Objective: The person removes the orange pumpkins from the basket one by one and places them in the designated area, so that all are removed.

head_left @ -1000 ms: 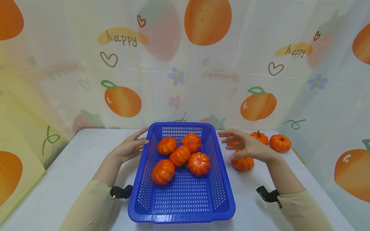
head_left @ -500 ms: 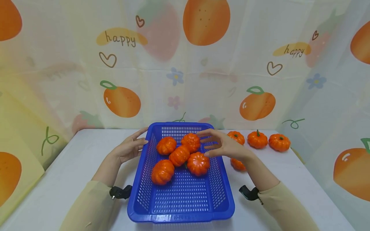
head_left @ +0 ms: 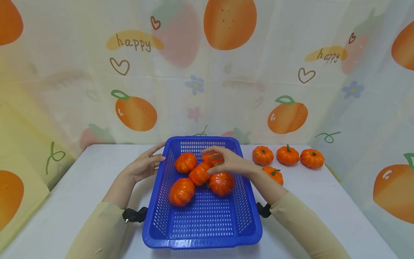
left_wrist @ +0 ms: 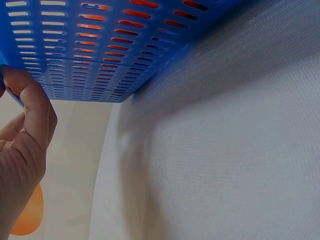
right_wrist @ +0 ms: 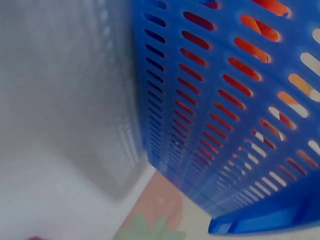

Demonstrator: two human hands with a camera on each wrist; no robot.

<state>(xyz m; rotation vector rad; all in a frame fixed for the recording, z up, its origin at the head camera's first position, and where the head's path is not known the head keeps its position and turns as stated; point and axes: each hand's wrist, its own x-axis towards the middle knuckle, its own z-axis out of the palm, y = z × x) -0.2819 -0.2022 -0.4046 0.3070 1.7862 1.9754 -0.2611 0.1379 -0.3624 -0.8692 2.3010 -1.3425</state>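
A blue plastic basket (head_left: 202, 244) with slotted walls stands on the table, several small orange pumpkins (head_left: 182, 192) inside it. My left hand (head_left: 146, 167) is at the basket's left side, fingers touching the rim; in the left wrist view, a bent finger (left_wrist: 35, 110) of it meets the rim. Over the pumpkins at the basket's far right hovers my right hand (head_left: 231, 162), thumb and fingers curved and apart, with no pumpkin visibly held. It partly hides the rear pumpkin (head_left: 211, 158). The right wrist view shows only the basket wall (right_wrist: 200, 90) and table, not the hand.
Right of the basket, several more pumpkins (head_left: 288, 155) sit on the white table (head_left: 307, 194); the nearest one (head_left: 273, 175) is partly behind my right forearm. A fruit-print curtain (head_left: 207, 90) hangs behind the table's far edge.
My right hand has moved left, from beside the pumpkins on the table, across the basket's right rim to above the pumpkins inside. My left hand and the basket have stayed put.
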